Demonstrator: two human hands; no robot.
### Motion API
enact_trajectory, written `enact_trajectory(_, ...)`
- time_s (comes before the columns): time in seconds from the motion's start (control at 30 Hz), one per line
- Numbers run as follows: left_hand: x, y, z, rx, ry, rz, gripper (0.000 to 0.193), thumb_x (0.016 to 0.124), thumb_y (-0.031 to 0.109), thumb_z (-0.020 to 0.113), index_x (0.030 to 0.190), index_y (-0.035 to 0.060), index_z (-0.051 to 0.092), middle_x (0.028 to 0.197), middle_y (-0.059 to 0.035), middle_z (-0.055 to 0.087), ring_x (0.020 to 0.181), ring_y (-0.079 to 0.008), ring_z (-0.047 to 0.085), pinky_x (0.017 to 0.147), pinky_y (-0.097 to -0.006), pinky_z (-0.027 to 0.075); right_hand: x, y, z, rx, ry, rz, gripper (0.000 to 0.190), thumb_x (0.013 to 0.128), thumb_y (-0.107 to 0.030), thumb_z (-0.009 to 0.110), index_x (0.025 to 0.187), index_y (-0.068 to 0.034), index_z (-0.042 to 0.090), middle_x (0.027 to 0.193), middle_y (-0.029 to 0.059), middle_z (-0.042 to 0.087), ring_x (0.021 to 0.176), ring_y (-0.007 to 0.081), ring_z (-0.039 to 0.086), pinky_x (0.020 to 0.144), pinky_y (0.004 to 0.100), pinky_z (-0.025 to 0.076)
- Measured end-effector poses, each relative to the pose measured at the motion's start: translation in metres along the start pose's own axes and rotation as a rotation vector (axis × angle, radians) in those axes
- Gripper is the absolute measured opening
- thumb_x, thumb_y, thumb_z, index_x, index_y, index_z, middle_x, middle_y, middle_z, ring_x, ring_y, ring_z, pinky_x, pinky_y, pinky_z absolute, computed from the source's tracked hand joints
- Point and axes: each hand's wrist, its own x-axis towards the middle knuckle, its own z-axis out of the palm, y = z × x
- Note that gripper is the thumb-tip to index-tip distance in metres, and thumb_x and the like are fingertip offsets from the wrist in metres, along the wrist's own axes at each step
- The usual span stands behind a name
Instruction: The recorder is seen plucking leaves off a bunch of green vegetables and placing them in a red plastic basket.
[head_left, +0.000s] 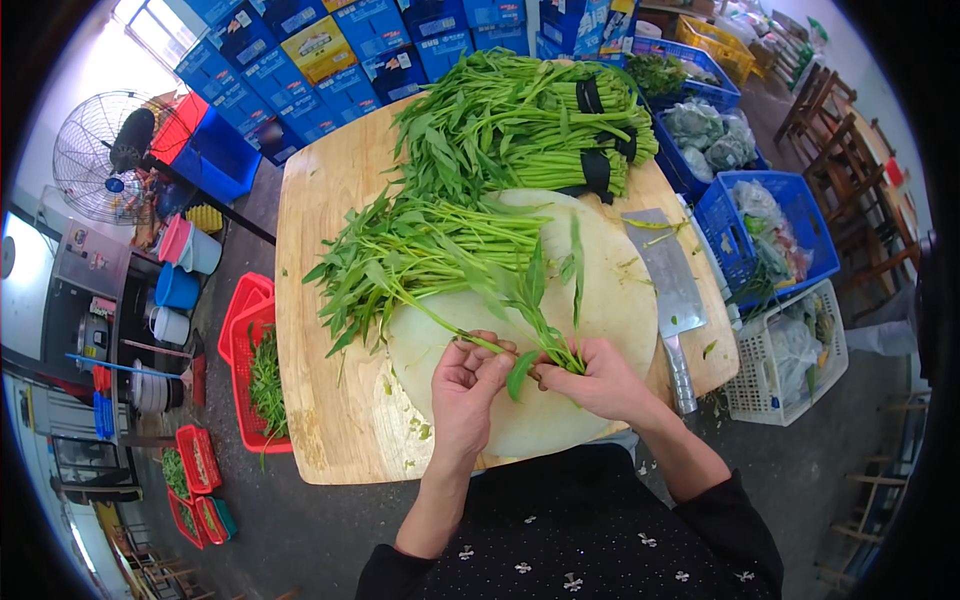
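My left hand (469, 382) pinches the end of a long green stem (427, 311) that runs back to a loose pile of water spinach (450, 247). In my right hand (600, 379) is a small bunch of leafy stems (551, 341), leaves pointing away from me. Both hands are close together above a round, pale cutting board (517, 435). The loose pile lies partly on this board and partly on the wooden table. Behind it are bundles of water spinach (510, 127) bound with black bands (595, 174). To the right lies a cleaver (667, 270), its metal handle towards me.
The wooden table (337, 172) carries scraps. Red baskets (262, 442) stand on the floor at left, one holding greens. Blue crates (817, 225) and a white crate (787, 405) with bagged produce flank the right. Stacked blue boxes (360, 45) and a standing fan (116, 157) are farther back.
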Motion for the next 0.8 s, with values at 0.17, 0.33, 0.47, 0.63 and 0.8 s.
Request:
enact_trajectory(0.17, 0.0, 0.0, 0.0, 0.037, 0.017, 0.037, 0.027, 0.095, -0.004, 0.066, 0.121, 0.0011, 0.058, 0.11, -0.0099, 0.071, 0.098, -0.0143, 0.069, 0.089, -0.0269, 0.057, -0.002, -0.005, 0.003, -0.019, -0.007, -0.004, 0.024, 0.097, -0.018, 0.066, 0.112, 0.001, 0.071, 0.087, -0.0034, 0.067, 0.077, 0.003, 0.055, 0.068, 0.022, 0.045)
enact_trajectory(0.33, 0.0, 0.0, -0.002, 0.044, 0.016, 0.023, 0.028, 0.095, -0.003, 0.066, 0.122, -0.0002, 0.059, 0.109, -0.0099, 0.071, 0.097, -0.0139, 0.069, 0.088, -0.0265, 0.057, 0.002, 0.003, 0.003, -0.031, 0.025, -0.025, 0.023, 0.097, -0.017, 0.065, 0.11, 0.0, 0.071, 0.084, -0.004, 0.065, 0.076, 0.0033, 0.054, 0.067, 0.0225, 0.045)
enact_trajectory(0.47, -0.001, 0.004, -0.002, 0.107, 0.008, 0.021, 0.026, 0.096, -0.003, 0.066, 0.121, -0.0017, 0.06, 0.107, -0.0103, 0.072, 0.097, -0.0139, 0.069, 0.087, -0.0266, 0.057, 0.001, -0.003, 0.007, -0.022, 0.043, 0.0, 0.021, 0.096, -0.016, 0.065, 0.108, 0.0, 0.071, 0.083, -0.0023, 0.066, 0.076, 0.0039, 0.056, 0.066, 0.0226, 0.045)
enact_trajectory(0.63, -0.004, -0.003, 0.011, 0.183, 0.22, 0.266, 0.024, 0.096, -0.002, 0.065, 0.12, -0.0033, 0.06, 0.107, -0.0115, 0.072, 0.096, -0.0149, 0.07, 0.086, -0.0279, 0.058, 0.007, 0.006, 0.016, 0.061, 0.182, -0.044, 0.021, 0.097, -0.018, 0.062, 0.104, 0.0, 0.07, 0.079, -0.0017, 0.063, 0.07, 0.0048, 0.053, 0.06, 0.0242, 0.043)
enact_trajectory(0.8, -0.007, 0.022, 0.014, 0.128, 0.149, 0.227, 0.029, 0.095, -0.002, 0.066, 0.123, -0.0044, 0.059, 0.107, -0.0125, 0.071, 0.093, -0.0176, 0.072, 0.085, -0.0312, 0.061, -0.012, -0.024, 0.014, 0.298, 0.191, -0.127, 0.019, 0.101, -0.015, 0.057, 0.109, 0.0, 0.064, 0.08, 0.0009, 0.058, 0.069, 0.0093, 0.054, 0.059, 0.0265, 0.045)
